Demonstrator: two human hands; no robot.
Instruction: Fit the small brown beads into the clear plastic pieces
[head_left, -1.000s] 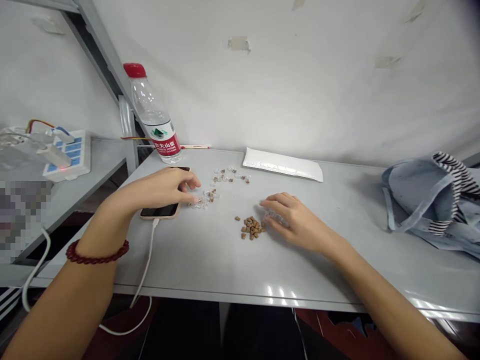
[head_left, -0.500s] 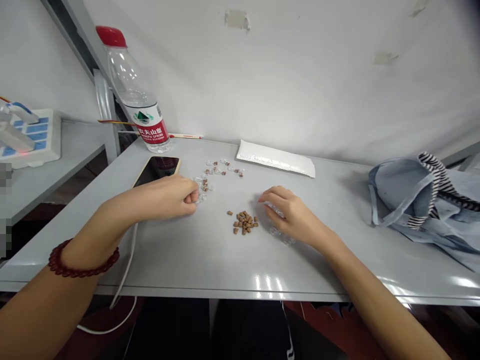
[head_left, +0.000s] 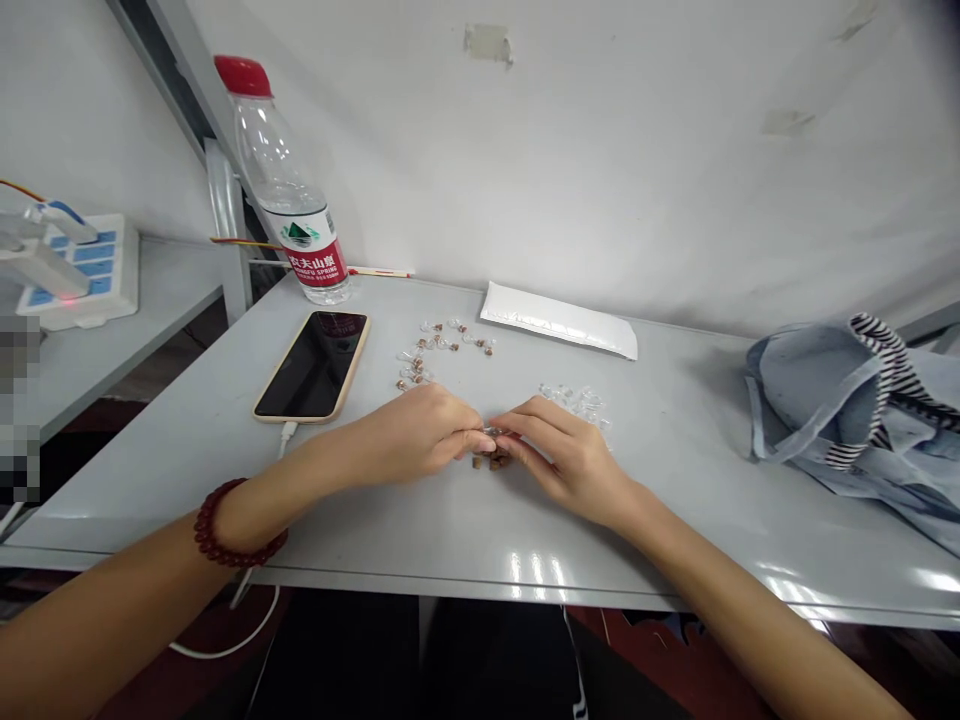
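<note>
My left hand (head_left: 442, 430), with a dark red bead bracelet (head_left: 232, 525) on its wrist, pinches thumb and fingers over the small brown corks (head_left: 495, 460). What it grips is hidden. Its fingertips meet those of my right hand (head_left: 566, 450), also closed in a pinch. Between them shows a tiny clear bottle (head_left: 493, 431), mostly covered by fingers. Behind my right hand lies a pile of tiny clear bottles (head_left: 581, 402). Several corked little bottles (head_left: 415, 372) lie beyond my left hand, on the grey table (head_left: 390, 530).
A phone (head_left: 315, 365) with a white charging cable (head_left: 286, 436) lies left. Behind it stands a red-capped water bottle (head_left: 307, 225). A white packet (head_left: 559, 320) lies near the wall. A light blue cloth bag (head_left: 806, 390) sits right; a power strip (head_left: 112, 270) is far left.
My left hand has moved right, away from the corked bottles, to the corks. My right hand has come slightly left and off the clear bottles, and the fingertips now meet. The phone is uncovered.
</note>
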